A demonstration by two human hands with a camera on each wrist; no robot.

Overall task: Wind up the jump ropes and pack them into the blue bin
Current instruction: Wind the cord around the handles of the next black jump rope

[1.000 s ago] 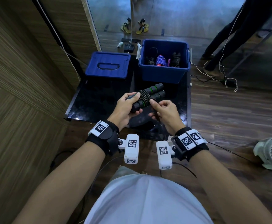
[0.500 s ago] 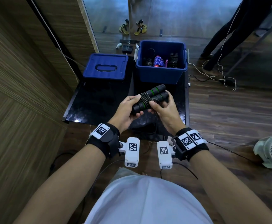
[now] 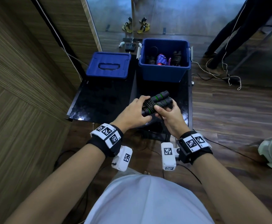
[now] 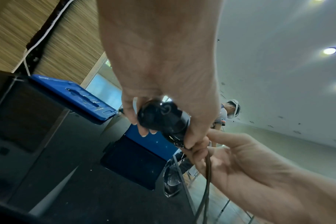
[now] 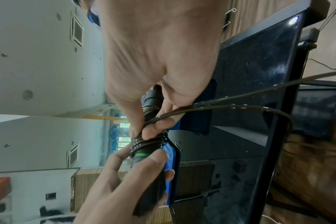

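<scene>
Left hand [image 3: 132, 114] curled round near end of handles [image 3: 156, 102], grip tight. Right hand [image 3: 168, 116] pinching cord [image 5: 230, 109] against wound coil mid-handles, fingers curled under far half; loose cord trailing down from the pinch. Bundle held above black counter [image 3: 103, 102], just short of bin [image 3: 164, 68]. Bin open on counter's far right, three wound ropes [image 3: 161, 59] inside. Lid [image 3: 108, 64] flat on counter, left of bin.

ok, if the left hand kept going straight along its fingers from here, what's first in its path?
Probably the blue bin: the left hand, gripping the jump rope handles, points forward and rightward over the black table toward it. Depth is unclear; it might pass over the rim.
</scene>
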